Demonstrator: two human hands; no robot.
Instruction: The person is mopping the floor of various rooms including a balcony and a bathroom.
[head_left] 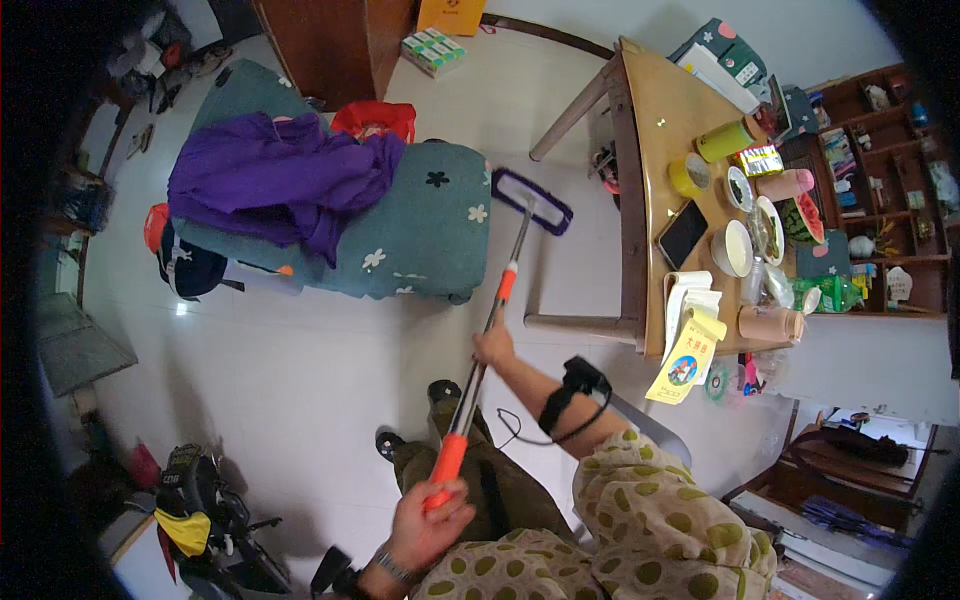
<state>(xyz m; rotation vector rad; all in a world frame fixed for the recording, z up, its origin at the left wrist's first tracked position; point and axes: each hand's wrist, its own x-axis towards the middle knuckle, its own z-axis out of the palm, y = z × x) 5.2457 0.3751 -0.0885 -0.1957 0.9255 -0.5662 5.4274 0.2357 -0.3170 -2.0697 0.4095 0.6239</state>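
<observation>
A flat mop (464,408) with a metal pole and orange-red grips slants away from me across the floor. Its rectangular head (510,185), edged in dark purple, lies flat on the tiles between the covered bench and the table leg. My left hand (428,525) is wrapped round the orange grip at the near end. Higher up, my right hand (493,346) closes round the pole just below the upper orange section. A black strap with a device (580,385) sits on my right forearm, and a cable loops from it.
Left of the mop head stands a bench with a green flowered cover (440,215), a purple cloth (270,175) on it. The wooden table (650,130) at right carries bowls, a phone (683,233) and overhanging papers (690,350). A black scooter-like vehicle (205,510) stands at lower left.
</observation>
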